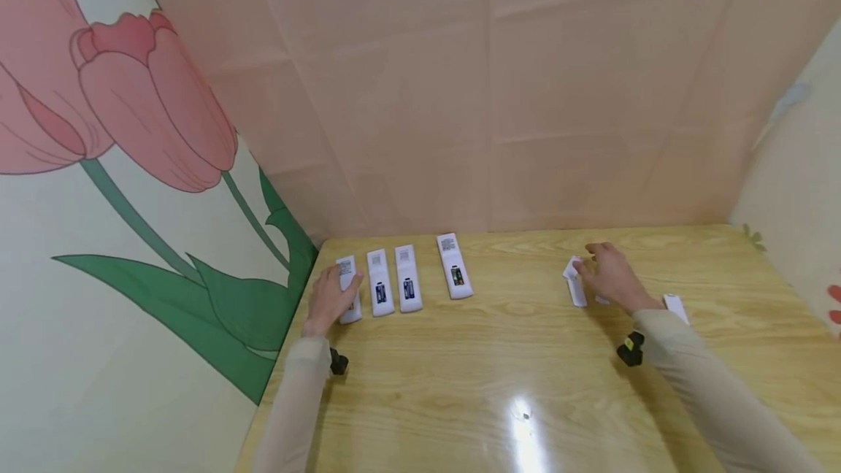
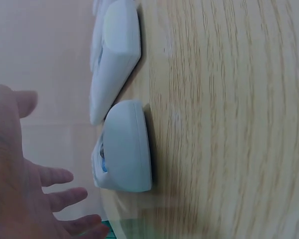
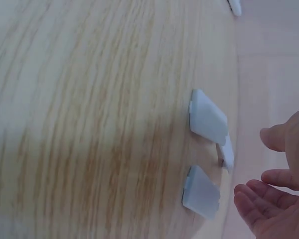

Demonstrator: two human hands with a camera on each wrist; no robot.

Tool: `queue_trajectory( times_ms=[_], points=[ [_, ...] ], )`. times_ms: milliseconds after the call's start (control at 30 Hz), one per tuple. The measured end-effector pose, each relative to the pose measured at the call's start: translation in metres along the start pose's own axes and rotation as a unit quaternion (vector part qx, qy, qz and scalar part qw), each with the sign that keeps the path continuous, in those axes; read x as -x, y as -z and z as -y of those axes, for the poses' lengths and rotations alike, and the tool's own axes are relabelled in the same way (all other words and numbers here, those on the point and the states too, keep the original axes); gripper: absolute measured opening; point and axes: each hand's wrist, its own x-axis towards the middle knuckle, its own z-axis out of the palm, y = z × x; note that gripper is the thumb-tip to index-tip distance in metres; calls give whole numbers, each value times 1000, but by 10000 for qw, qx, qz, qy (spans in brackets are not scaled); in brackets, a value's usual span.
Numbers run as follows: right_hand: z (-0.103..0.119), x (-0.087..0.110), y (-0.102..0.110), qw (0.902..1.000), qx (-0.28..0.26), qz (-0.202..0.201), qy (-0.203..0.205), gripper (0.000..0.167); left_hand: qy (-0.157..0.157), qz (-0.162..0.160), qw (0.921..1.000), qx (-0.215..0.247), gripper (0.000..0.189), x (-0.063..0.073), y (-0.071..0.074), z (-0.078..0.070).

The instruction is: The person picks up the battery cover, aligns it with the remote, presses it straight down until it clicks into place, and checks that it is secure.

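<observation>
At the left end of a row of white remote controls, my left hand (image 1: 325, 303) hovers over the leftmost remote control (image 1: 347, 270). Its fingers are spread and apart from that remote (image 2: 127, 147) in the left wrist view. To the right lie three more remotes (image 1: 380, 282) (image 1: 408, 277) (image 1: 455, 266), face down with batteries showing in their compartments. My right hand (image 1: 611, 276) is above several white battery covers (image 1: 577, 292). In the right wrist view, thumb and loosely bent fingers hold nothing beside two near covers (image 3: 207, 117) (image 3: 202, 193); another cover (image 3: 226, 154) is partly hidden.
Another white cover (image 1: 675, 306) lies right of my right wrist. The wooden table (image 1: 434, 378) meets a pinkish cloth-like backdrop (image 1: 486, 93) behind and a tulip-painted wall (image 1: 151, 254) on the left. Light glares off the table front.
</observation>
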Motion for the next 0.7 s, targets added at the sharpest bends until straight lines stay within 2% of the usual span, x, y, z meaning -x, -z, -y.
queue_trajectory(
  times_ms=[200,400,700],
  points=[
    [5,-1,-5,9998,-27,-30,178,54,343,205,9991,105,83,3,-1,-2],
    [14,-7,-7,9998,89,72,159,51,524,237,9980,253,80,-2,-4,-2],
    [13,-7,-12,9999,91,129,46,52,655,-99,9955,674,63,-7,-8,4]
  ],
)
